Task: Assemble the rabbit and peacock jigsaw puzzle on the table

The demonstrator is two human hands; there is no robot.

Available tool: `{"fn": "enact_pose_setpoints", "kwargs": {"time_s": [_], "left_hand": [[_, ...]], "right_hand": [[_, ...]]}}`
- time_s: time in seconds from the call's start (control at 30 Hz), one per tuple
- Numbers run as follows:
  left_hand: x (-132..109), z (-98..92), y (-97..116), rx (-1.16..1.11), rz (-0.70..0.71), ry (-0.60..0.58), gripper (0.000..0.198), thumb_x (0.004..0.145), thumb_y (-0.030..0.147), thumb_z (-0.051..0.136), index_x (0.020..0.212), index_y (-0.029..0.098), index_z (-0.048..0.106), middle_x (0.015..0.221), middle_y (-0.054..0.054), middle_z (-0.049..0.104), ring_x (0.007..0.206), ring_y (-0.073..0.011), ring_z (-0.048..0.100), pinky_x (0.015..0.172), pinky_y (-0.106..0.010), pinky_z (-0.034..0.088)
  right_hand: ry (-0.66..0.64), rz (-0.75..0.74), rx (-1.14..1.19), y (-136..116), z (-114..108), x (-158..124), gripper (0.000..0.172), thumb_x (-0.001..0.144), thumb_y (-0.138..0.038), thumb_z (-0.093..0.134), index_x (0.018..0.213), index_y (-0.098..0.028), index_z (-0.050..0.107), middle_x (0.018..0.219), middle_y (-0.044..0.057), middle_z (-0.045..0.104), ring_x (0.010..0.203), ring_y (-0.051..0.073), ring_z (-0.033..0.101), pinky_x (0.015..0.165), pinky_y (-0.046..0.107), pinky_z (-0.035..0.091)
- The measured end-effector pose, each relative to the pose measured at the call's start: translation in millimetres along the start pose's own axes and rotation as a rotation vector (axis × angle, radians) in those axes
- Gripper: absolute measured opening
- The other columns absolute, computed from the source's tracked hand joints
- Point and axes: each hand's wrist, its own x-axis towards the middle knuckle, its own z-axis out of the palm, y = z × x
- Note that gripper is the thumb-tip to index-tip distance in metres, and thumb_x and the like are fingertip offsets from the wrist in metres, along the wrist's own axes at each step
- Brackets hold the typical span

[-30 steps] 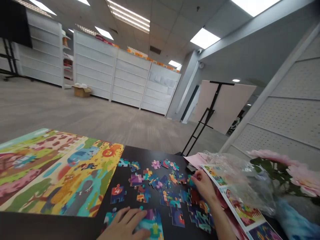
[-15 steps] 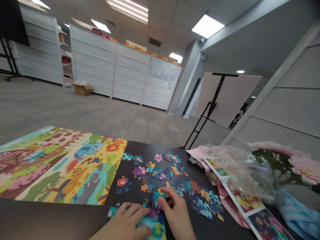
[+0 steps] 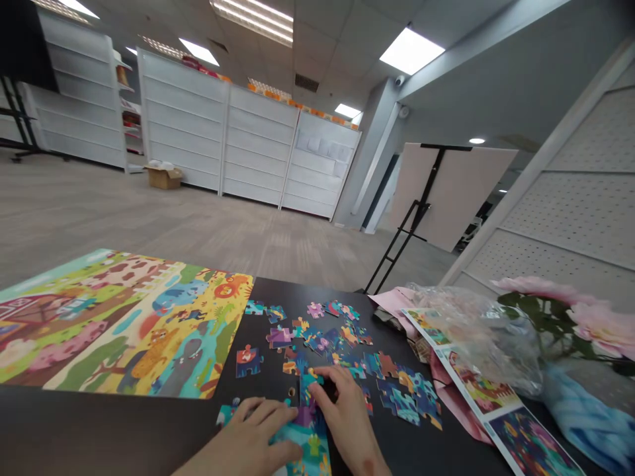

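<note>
A blue-green jigsaw puzzle piece [image 3: 306, 385] is at the thumb and index finger of my right hand [image 3: 347, 420], which is closed on it. It stands at the upper edge of a joined section of puzzle [image 3: 313, 449] showing teal and yellow-green shapes. My left hand [image 3: 255, 436] lies over the left part of that section, fingers stretched out and palm down. Part of the joined section is hidden beneath this hand. Another teal piece [image 3: 224, 414] peeks out left of its fingertips. A red-and-blue piece [image 3: 248, 361] lies farther up.
Several loose pieces [image 3: 317, 340] spread across the black table [image 3: 149, 436]. More pieces [image 3: 409, 396] cluster at the right. Two finished puzzles [image 3: 149, 324] lie at the left. A picture strip [image 3: 489, 396], clear plastic wrap [image 3: 501, 344] and pink flowers [image 3: 595, 324] are on the right.
My right hand has shifted slightly left and up, bringing the puzzle piece against the top of the joined section. The left hand has stayed nearly in place. The view has moved a little.
</note>
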Motion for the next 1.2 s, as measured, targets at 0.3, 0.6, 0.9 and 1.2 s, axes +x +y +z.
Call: {"fn": "enact_pose_setpoints", "kwargs": {"time_s": [0.3, 0.6, 0.9, 1.2], "left_hand": [[5, -19.4, 10, -0.218, -0.082, 0.056, 0.033, 0.086, 0.029, 0.073, 0.118, 0.028, 0.066, 0.146, -0.013, 0.056, 0.131, -0.0375, 0.053, 0.106, -0.054, 0.044], [-3, -86.4, -14, -0.854, -0.529, 0.479, 0.016, 0.094, 0.032, 0.055, 0.100, 0.019, 0.062, 0.093, -0.002, 0.066, 0.082, -0.0168, 0.061, 0.071, -0.027, 0.047], [-26, -56.5, 0, -0.901, -0.630, 0.251, 0.021, 0.087, 0.033, 0.065, 0.103, 0.019, 0.067, 0.078, 0.003, 0.061, 0.065, -0.0130, 0.052, 0.058, -0.022, 0.038], [-50, -57.0, 22, -0.658, -0.721, 0.148, 0.020, 0.084, 0.027, 0.065, 0.103, 0.025, 0.071, 0.094, 0.001, 0.070, 0.080, -0.0184, 0.057, 0.072, -0.026, 0.043]], "right_hand": [[0.067, 0.136, 0.534, 12, -7, -2, 0.046, 0.077, -0.062, 0.073, 0.091, -0.018, 0.075, 0.062, 0.000, 0.064, 0.053, 0.015, 0.054, 0.053, 0.026, 0.044], [0.019, 0.081, 0.552, -15, 10, -15, 0.050, 0.071, -0.066, 0.076, 0.087, -0.019, 0.071, 0.062, 0.002, 0.066, 0.055, 0.018, 0.058, 0.051, 0.027, 0.048], [0.085, -0.045, 0.289, -12, -1, -19, 0.042, 0.088, -0.060, 0.059, 0.101, -0.022, 0.073, 0.102, 0.010, 0.076, 0.090, 0.027, 0.071, 0.079, 0.034, 0.057], [0.041, 0.015, 0.259, 24, -19, -20, 0.035, 0.090, -0.054, 0.058, 0.095, -0.023, 0.072, 0.089, 0.007, 0.076, 0.082, 0.025, 0.071, 0.072, 0.031, 0.054]]}}
